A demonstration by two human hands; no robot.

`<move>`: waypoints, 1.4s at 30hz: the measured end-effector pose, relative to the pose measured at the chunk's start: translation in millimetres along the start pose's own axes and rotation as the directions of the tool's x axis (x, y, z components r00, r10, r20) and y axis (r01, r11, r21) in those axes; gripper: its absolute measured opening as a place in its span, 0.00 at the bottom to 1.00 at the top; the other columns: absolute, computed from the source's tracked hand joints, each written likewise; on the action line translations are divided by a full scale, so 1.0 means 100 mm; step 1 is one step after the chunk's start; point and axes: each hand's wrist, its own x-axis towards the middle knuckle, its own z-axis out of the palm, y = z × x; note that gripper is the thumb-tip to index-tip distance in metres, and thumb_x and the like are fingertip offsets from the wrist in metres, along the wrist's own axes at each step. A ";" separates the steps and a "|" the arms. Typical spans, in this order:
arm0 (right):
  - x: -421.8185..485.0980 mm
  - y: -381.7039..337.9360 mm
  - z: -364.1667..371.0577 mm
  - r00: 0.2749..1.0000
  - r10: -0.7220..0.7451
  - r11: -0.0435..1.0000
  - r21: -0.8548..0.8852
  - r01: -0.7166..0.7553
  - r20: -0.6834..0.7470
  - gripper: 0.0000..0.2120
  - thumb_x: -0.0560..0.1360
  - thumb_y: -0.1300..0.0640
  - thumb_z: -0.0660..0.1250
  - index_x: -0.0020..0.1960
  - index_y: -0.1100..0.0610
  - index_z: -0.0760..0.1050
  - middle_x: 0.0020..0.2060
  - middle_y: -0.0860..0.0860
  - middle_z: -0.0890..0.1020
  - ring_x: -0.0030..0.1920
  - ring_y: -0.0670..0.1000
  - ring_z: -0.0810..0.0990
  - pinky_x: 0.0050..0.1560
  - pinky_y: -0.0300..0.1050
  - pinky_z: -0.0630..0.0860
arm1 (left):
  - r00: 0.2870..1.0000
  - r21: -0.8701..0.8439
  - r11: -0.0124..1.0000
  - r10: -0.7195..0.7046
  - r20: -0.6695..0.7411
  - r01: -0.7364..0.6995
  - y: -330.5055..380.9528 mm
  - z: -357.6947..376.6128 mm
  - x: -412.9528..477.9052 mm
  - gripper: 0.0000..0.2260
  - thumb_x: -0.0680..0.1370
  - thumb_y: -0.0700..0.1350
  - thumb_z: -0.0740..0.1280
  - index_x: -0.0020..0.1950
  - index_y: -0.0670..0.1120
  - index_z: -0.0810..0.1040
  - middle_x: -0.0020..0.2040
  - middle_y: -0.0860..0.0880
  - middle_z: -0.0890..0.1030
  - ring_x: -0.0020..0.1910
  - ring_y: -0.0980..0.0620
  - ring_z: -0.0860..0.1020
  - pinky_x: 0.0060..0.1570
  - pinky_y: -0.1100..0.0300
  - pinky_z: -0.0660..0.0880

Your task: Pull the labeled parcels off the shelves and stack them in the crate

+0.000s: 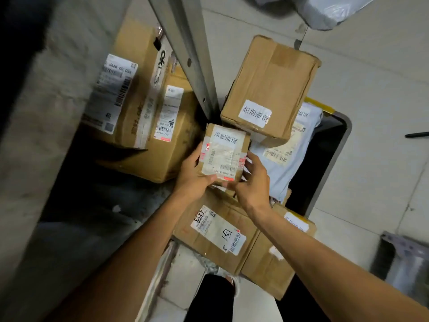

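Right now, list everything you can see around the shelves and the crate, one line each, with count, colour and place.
Small taped cardboard parcel: one, brown, held above the crate.
Large cardboard boxes: three, brown, piled in the crate.
Plastic mailer bag: one, pale grey, under the far box.
Crate: one, dark with grey rim, on the floor.
Shelved cardboard boxes: two, brown, left shelf.
Metal shelf post: one, grey, centre.
Pen: one, black, floor at right.
Hands: two; left hand and right hand grip the small parcel.
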 end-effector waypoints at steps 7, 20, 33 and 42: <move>0.17 0.24 -0.04 0.999 0.037 0.999 -0.041 -0.036 0.025 0.40 0.61 0.68 0.79 0.69 0.57 0.67 0.56 0.46 0.78 0.56 0.45 0.78 0.57 0.48 0.79 | 0.997 0.058 0.996 -0.076 0.026 0.075 -0.36 0.18 0.36 0.36 0.69 0.26 0.71 0.72 0.50 0.69 0.62 0.49 0.79 0.63 0.50 0.77 0.62 0.49 0.75; 0.31 0.34 0.06 0.944 0.267 0.964 -0.065 -0.259 0.192 0.40 0.61 0.70 0.73 0.70 0.55 0.64 0.57 0.48 0.77 0.60 0.54 0.78 0.56 0.56 0.80 | 0.981 0.117 0.977 -0.183 0.057 0.175 -0.58 0.17 0.59 0.40 0.62 0.33 0.75 0.72 0.52 0.70 0.65 0.51 0.78 0.64 0.49 0.75 0.65 0.46 0.73; -0.07 -0.34 -0.34 0.932 0.214 0.781 -0.624 0.017 0.294 0.31 0.71 0.65 0.70 0.72 0.63 0.64 0.65 0.58 0.75 0.65 0.58 0.74 0.58 0.44 0.72 | 0.987 0.449 0.889 -0.141 0.077 0.092 0.03 0.09 0.15 0.35 0.70 0.29 0.72 0.74 0.46 0.68 0.68 0.47 0.75 0.67 0.50 0.72 0.58 0.63 0.68; -0.66 -1.38 -1.00 0.901 0.185 0.545 -0.804 0.238 0.392 0.28 0.73 0.59 0.70 0.71 0.60 0.67 0.67 0.57 0.73 0.66 0.57 0.72 0.62 0.46 0.71 | 0.994 0.655 0.753 -0.006 0.113 -0.070 0.99 0.04 -0.54 0.20 0.72 0.34 0.69 0.61 0.49 0.76 0.62 0.46 0.74 0.58 0.49 0.74 0.54 0.61 0.70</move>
